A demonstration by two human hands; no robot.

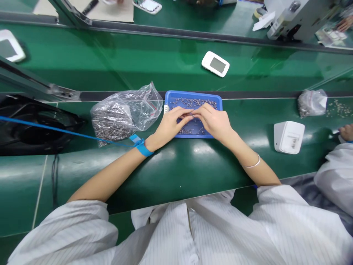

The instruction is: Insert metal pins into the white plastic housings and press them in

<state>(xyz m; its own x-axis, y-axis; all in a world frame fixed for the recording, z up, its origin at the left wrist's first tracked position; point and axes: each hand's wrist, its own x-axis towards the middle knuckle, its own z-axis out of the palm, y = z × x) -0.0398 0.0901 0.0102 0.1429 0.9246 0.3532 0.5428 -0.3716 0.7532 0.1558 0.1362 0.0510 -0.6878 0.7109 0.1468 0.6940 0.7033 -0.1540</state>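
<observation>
A shallow blue tray (168,96) lies on the green bench, with several small metal pins (193,102) scattered in it. Both my hands rest over the tray's near half. My left hand (171,123) and my right hand (213,119) meet fingertip to fingertip, pinching a small metal pin (192,116) between them. A blue wrist strap (142,146) circles my left wrist, and its cord runs off to the left. A thin bracelet (252,164) sits on my right forearm.
A clear plastic bag of metal pins (121,114) lies left of the tray. A white boxy part (288,137) stands to the right, with a smaller bag (311,102) and loose pins beyond. A white device (215,64) rides the conveyor. A co-worker's hand (346,131) shows at right.
</observation>
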